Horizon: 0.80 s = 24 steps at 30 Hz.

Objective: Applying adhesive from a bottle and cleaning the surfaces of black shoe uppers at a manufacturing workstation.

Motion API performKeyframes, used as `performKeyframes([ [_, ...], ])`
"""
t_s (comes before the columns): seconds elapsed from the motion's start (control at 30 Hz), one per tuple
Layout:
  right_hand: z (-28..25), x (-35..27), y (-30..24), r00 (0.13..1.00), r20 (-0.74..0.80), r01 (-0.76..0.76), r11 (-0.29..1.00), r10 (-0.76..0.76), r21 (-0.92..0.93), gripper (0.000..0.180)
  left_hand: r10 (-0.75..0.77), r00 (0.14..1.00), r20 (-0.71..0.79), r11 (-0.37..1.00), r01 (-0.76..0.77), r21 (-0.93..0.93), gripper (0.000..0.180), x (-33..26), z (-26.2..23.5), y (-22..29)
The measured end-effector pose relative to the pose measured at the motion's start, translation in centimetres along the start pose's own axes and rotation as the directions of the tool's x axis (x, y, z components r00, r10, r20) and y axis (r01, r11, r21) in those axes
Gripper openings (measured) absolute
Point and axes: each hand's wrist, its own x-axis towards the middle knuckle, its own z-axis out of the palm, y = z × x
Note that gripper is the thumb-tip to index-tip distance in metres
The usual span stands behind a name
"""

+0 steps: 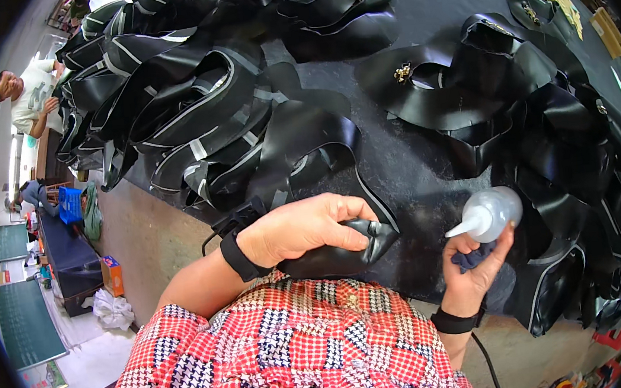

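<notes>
My left hand [306, 228] grips the end of a shiny black leather-like piece [332, 261] at the table's near edge, thumb on top and fingers curled round it. The piece looks folded where I pinch it, and a pale spot shows near my fingertips. In my right hand [476, 279] is a translucent squeeze bottle [504, 209], tilted so its white nozzle points left, apart from the black piece. A dark bunched cloth [473, 256] is held against the bottle in the same hand.
Heaps of black panels with grey strips [196, 93] cover the dark table [397, 163] at the far left. More black pieces [567, 139], some with gold-coloured fittings, lie at the right. A person [36, 101] stands beyond the left heap. A cable [487, 364] hangs below my right wrist.
</notes>
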Motion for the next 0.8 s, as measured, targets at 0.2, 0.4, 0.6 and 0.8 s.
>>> performKeyframes([
  [0.2, 2.4, -0.5, -0.3, 0.952, 0.156, 0.306, 0.849, -0.264, -0.431, 0.046, 0.01, 1.0, -0.022, 0.983, -0.006, 0.185, 0.027, -0.6, 0.7, -0.2],
  [0.4, 2.1, -1.0, 1.2, 0.929, 0.245, 0.37, 0.718, -0.278, -0.589, 0.053, -0.088, 0.996, -0.014, 0.967, 0.089, 0.238, 0.03, -0.6, 1.0, 0.2],
  [0.6, 1.6, -0.8, 0.4, 0.904, 0.383, 0.411, 0.633, -0.19, -0.656, 0.052, -0.156, 0.987, -0.031, 0.946, 0.158, 0.281, 0.029, -0.5, 1.1, 0.4],
  [0.8, 1.4, -0.5, -0.1, 0.899, 0.382, 0.432, 0.582, -0.214, -0.689, 0.052, -0.121, 0.993, -0.01, 0.909, 0.115, 0.401, 0.03, 0.0, 0.6, 0.0],
])
